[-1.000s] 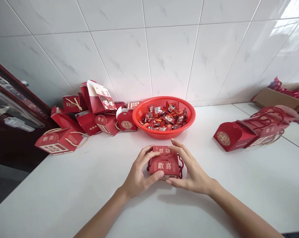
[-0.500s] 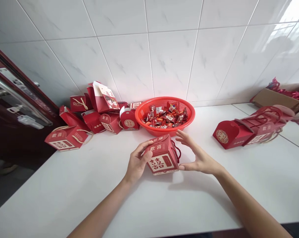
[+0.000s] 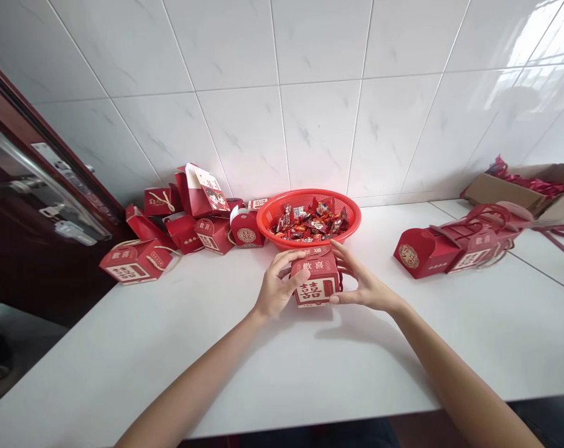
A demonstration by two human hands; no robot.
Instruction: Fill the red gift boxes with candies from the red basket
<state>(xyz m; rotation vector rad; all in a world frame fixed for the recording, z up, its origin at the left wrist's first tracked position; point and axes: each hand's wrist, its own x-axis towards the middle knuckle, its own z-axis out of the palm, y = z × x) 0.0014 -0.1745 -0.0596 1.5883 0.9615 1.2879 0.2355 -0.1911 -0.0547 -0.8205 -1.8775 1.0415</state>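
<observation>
A small red candy box (image 3: 315, 277) with gold and cream lettering is between my hands, just in front of the basket. My left hand (image 3: 279, 285) grips its left side, thumb on the front face and fingers over the top edge. Against the right side lies my right hand (image 3: 362, 283), its thumb at the lower front corner and its fingers behind. The top of the box looks closed, and a dark red cord handle at its right side is mostly covered by my right hand. Behind it stands a red plastic basket (image 3: 262, 218) holding wrapped candies (image 3: 310, 223).
Several red boxes (image 3: 183, 233) crowd the back left, some with open flaps, near a door (image 3: 43, 205). A row of red boxes (image 3: 464, 242) stands at the right on the white table (image 3: 357, 367). Behind that row is a cardboard carton (image 3: 510, 188) with red ribbons.
My right hand has closed in onto the right side of the box. The box has turned to face me more squarely, and the view has shifted slightly.
</observation>
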